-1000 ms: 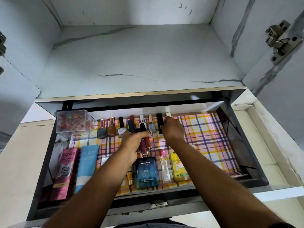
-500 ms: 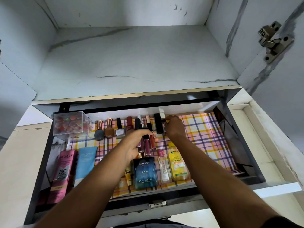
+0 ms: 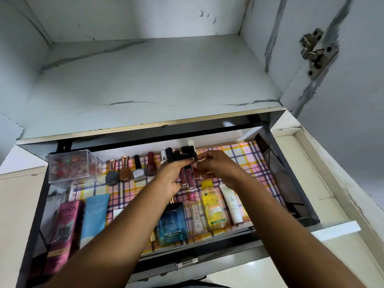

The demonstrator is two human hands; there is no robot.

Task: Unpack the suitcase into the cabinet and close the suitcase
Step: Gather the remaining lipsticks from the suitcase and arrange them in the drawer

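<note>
Cabinet drawer (image 3: 291, 183), a dark-walled pull-out lined with pink, yellow and purple checked paper below a white marbled shelf (image 3: 145, 80), is where the unpacking stands: the suitcase itself is out of view, so how much remains in it cannot be told. The step in hand looks like setting slim cosmetics into the back row beside the standing nail-polish bottles (image 3: 133, 171). The left hand (image 3: 172, 175) is curled round a bundle of black-capped lip-gloss tubes with dark red bodies (image 3: 186, 173), held above the lining. The right hand (image 3: 216, 169) meets it at the caps, its fingertips (image 3: 197, 162) pinching what seems to be one tube from the bundle, though exactly which is hard to tell. The next move probably calls for drawing that single tube free without loosening the others, then laying it in the bare lining to the right, clear of the yellow Garnier bottle (image 3: 214, 206) and blue cologne box (image 3: 172, 223) in front
</note>
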